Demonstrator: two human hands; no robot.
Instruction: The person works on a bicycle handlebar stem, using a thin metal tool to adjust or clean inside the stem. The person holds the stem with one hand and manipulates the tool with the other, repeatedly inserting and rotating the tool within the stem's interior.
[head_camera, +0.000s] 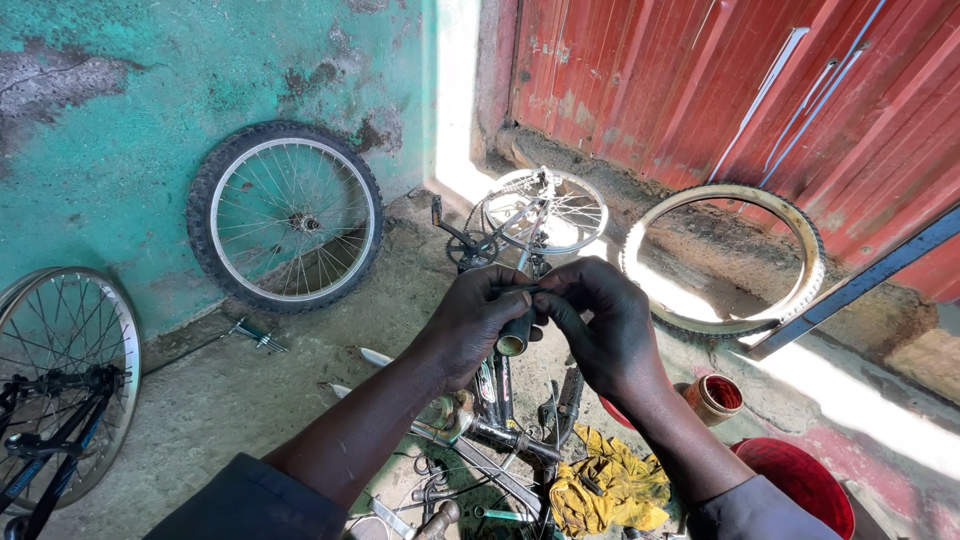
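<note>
1. A short dark tube (514, 335), open at its lower end, is held upright between two hands above an upturned bike frame (500, 425) on a concrete floor (220, 400).

2. The left hand (470, 320) is wrapped around the tube's upper part, its fingers (500, 290) curled shut on it. The right hand (605, 325) meets it from the other side, its fingers (560, 295) pinched together at the tube's top; whether something small is held there cannot be told.

3. Only the tube's lower rim and a strip of its side are seen, jutting below the left fingers and touching the right thumb's side.

4. A slip is judged the main risk: the tube is gripped high, so a twist or a greasy finger could let it drop into the tangle of frame parts and cables below, where it would be hard to find.

5. A pinch is judged possible too, as the fingertips of both hands are crowded at one spot.

6. A yellow rag (610, 490), a small tin (712, 398) and a red tub (800, 480) lie near the right forearm. A tyred wheel (285, 215) is leaned on the green wall (120, 120), a bare rim (545, 210) and a loose tyre (722, 260) by the red metal door (720, 90), and another wheel (65, 380) is seen at far left.
</note>
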